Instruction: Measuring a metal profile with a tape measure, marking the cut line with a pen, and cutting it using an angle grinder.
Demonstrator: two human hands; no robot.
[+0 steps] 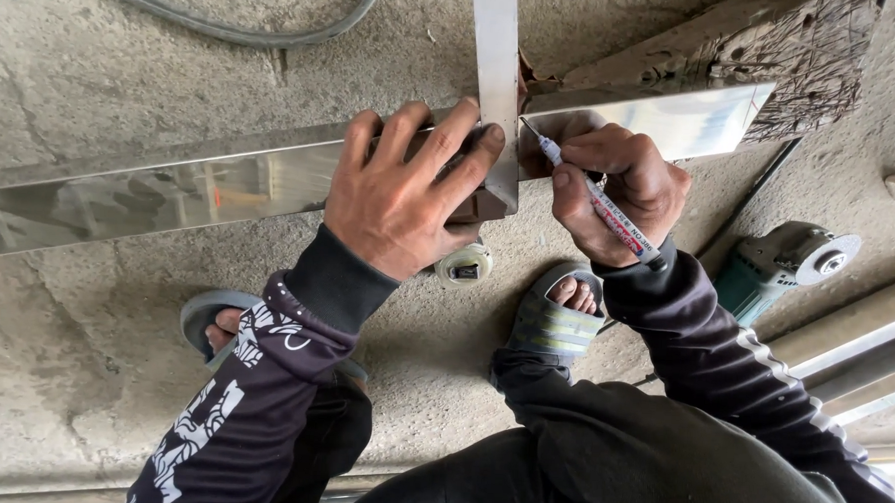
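Observation:
A long shiny steel bar (pixel 172 187) lies across the concrete floor, its right end (pixel 690 116) propped on a rough wooden block. My left hand (pixel 405 191) presses a metal try square (pixel 497 75) against the bar, fingers spread over its dark stock. My right hand (pixel 618 193) grips a marker pen (pixel 596 199), with its tip touching the bar just beside the square's blade.
A green angle grinder (pixel 784 263) lies on the floor at the right, next to several steel tubes (pixel 860 355). A small tape measure (pixel 464 264) sits below the bar. A grey hose (pixel 237 26) curves along the top. My sandalled feet (pixel 554 320) are beneath.

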